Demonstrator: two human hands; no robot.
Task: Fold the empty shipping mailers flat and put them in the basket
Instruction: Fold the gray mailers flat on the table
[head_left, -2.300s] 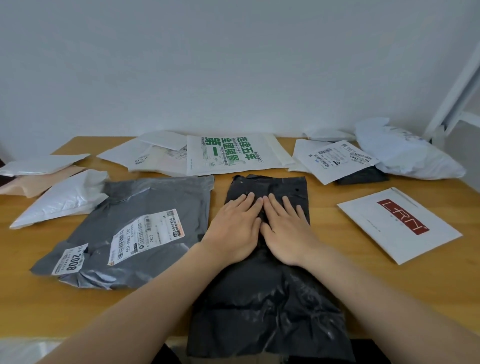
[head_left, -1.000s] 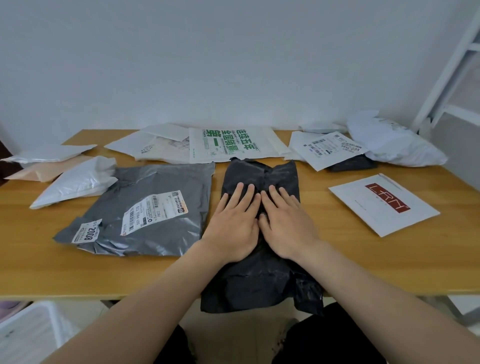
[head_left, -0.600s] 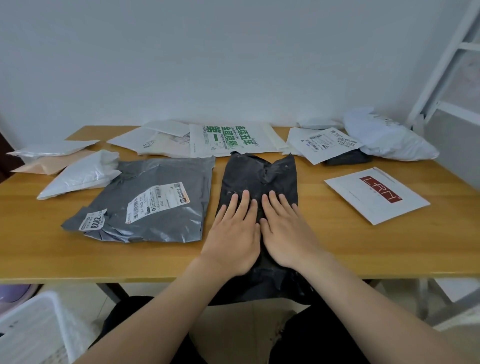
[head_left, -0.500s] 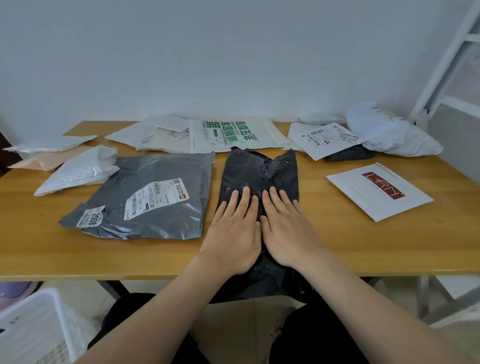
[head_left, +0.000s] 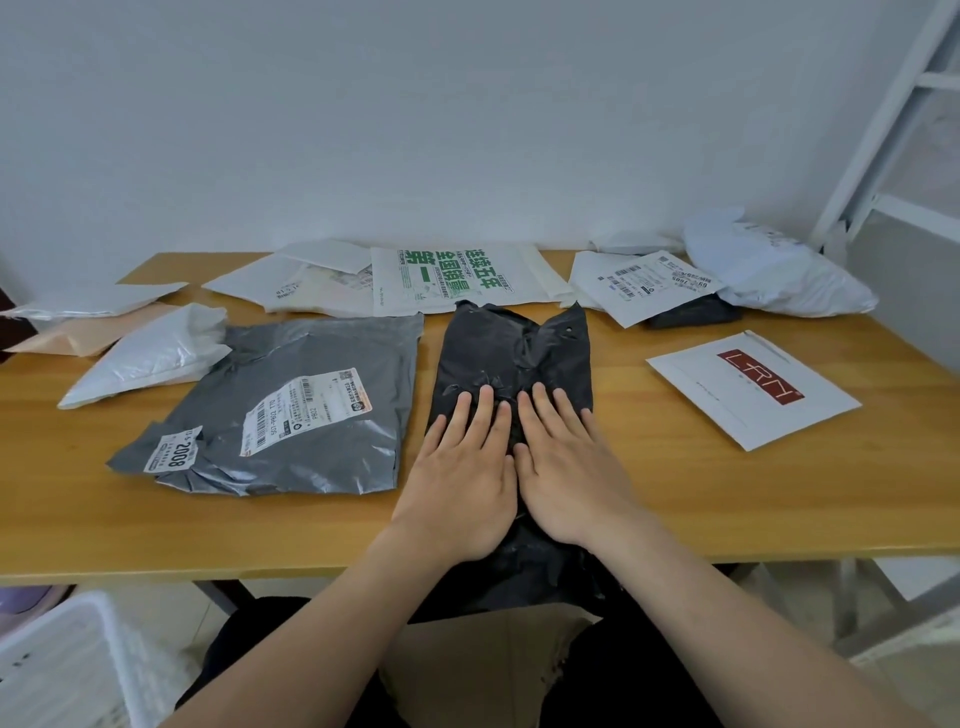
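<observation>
A black plastic mailer lies lengthwise in the middle of the wooden table, its near end hanging over the front edge. My left hand and my right hand lie side by side on it, palms down, fingers straight, pressing it flat. Left of it lies a grey mailer with white shipping labels. A white slatted basket stands on the floor at the lower left, below the table.
More mailers are spread on the table: a white one with green print at the back, a white one with a red logo at the right, a puffy white bag at the back right, white and tan ones at the left. A white frame stands at the right.
Both hands stayed pressed flat on the black mailer and slid back towards the table's front edge. The view pulled back, bringing the basket at the lower left into sight.
</observation>
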